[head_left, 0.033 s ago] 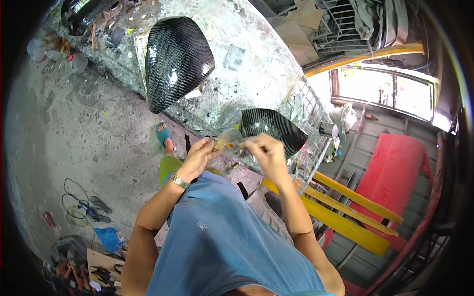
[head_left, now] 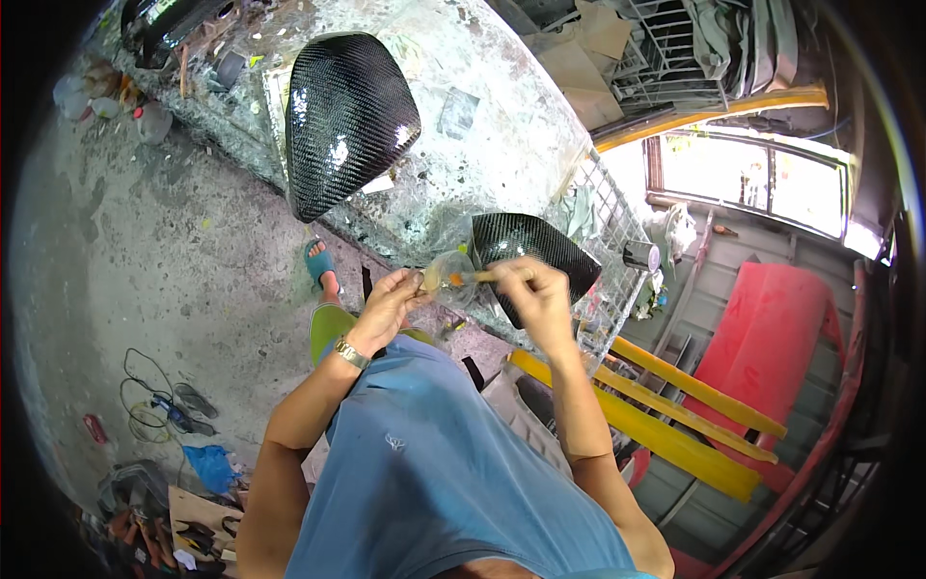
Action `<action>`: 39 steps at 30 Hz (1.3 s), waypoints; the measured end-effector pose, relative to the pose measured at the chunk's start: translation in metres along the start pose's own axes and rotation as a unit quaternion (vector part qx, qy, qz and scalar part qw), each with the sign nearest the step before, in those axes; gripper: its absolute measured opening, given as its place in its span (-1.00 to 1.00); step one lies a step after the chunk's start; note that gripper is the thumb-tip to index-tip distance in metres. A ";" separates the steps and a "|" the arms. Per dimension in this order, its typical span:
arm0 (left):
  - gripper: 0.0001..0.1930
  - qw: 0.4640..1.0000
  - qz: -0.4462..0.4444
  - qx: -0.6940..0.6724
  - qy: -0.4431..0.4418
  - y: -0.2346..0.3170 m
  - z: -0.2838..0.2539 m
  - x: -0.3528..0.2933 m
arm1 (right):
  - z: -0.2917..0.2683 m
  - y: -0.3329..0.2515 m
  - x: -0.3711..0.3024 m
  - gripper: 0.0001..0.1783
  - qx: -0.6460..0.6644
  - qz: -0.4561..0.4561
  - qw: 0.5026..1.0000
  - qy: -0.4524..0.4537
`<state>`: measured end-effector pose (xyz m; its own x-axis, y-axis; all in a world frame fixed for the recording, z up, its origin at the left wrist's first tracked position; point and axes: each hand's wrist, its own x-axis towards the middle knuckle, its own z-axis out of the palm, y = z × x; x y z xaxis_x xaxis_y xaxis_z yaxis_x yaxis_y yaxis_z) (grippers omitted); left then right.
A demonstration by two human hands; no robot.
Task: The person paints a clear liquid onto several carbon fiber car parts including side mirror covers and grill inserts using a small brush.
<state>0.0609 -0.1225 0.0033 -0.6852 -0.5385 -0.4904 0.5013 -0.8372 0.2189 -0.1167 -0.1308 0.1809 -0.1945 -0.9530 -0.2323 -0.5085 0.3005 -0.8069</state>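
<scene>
My left hand (head_left: pixel 389 304) is closed on the rim of a clear plastic cup (head_left: pixel 449 291), tilted so its side shows, with something yellowish near the fingers. Between the pinched fingers of my right hand (head_left: pixel 537 301) is a small brush (head_left: pixel 481 277) with a pale wooden handle. Its orange end sits at the cup, though the bristles are hard to make out. Just beyond my right hand lies a glossy black carbon-fibre piece (head_left: pixel 540 246), partly covered by that hand. A larger curved carbon-fibre shell (head_left: pixel 349 121) rests farther left on the workbench (head_left: pixel 502 125).
A wire grid (head_left: pixel 606 198) and a small can (head_left: pixel 640 255) are at the bench's right end. Yellow bars (head_left: pixel 675 425) and a red panel (head_left: pixel 767 338) stand to the right. Cables with a power tool (head_left: pixel 174 415) and a blue bag (head_left: pixel 210 467) lie on the floor.
My right hand has shifted slightly right, drawing the brush partway with it so more of its handle shows. My left hand and the cup stay in place.
</scene>
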 end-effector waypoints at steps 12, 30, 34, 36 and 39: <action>-0.76 1.000 -0.007 -0.008 -0.013 -0.007 0.009 0.017 | -0.051 -0.015 0.026 -0.93 -0.335 -0.146 0.921 0.139; -0.74 0.999 -0.039 -0.027 -0.011 -0.006 0.005 0.022 | -0.066 0.001 0.044 -0.79 -0.155 0.052 0.973 0.160; -0.74 0.999 -0.038 -0.030 0.001 -0.002 0.005 0.022 | -0.054 -0.013 0.042 -0.90 -0.310 -0.084 0.935 0.153; -0.74 0.999 -0.030 -0.028 -0.008 -0.001 0.006 0.021 | -0.035 -0.019 0.032 -0.85 -0.377 -0.171 0.906 0.089; -0.74 0.999 -0.031 -0.028 -0.015 -0.001 0.004 0.022 | -0.005 -0.025 0.010 -0.79 -0.406 -0.166 0.899 -0.002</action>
<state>0.0428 -0.1344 -0.0042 -0.7310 -0.4882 -0.4768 0.4847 -0.8633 0.1408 -0.1101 -0.1472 0.2012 0.0843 -0.9949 -0.0555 -0.9825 -0.0738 -0.1710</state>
